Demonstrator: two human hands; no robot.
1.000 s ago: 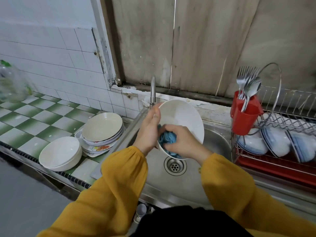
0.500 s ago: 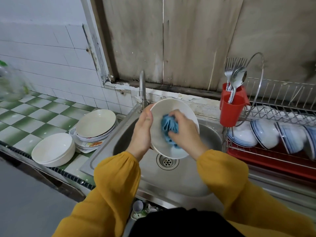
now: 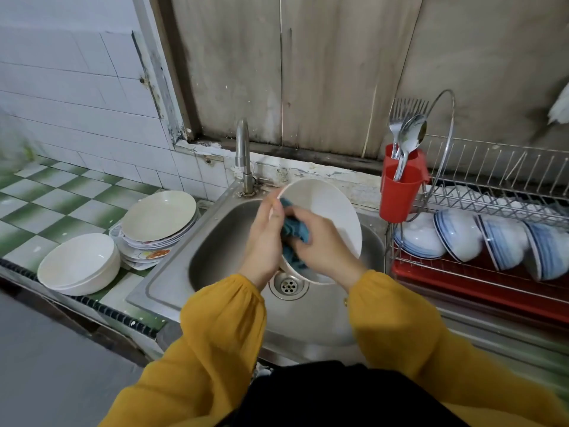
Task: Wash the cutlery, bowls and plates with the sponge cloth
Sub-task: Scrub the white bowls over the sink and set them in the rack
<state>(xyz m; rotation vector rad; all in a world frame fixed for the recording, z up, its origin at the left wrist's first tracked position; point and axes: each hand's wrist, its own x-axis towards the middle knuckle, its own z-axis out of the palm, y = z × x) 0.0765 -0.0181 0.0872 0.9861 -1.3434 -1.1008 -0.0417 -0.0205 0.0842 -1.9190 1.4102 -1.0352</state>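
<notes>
I see a white bowl [image 3: 326, 217] tilted on edge over the sink [image 3: 221, 241], its hollow turned toward me, my left hand [image 3: 264, 238] gripping its left rim. My right hand [image 3: 323, 245] holds a crumpled blue cloth [image 3: 294, 231] against the bowl's inner left side. On the tiled counter [image 3: 46, 204] to the left, a stack of white bowls [image 3: 78, 263] sits upright just beside a stack of plates [image 3: 158, 215], the top plate cream, lower ones patterned. On the right, forks and spoons [image 3: 406, 134] stand handles-down in a red cup [image 3: 398, 192], and blue-striped bowls [image 3: 458, 235] lean on edge in a row in the rack [image 3: 492, 192].
</notes>
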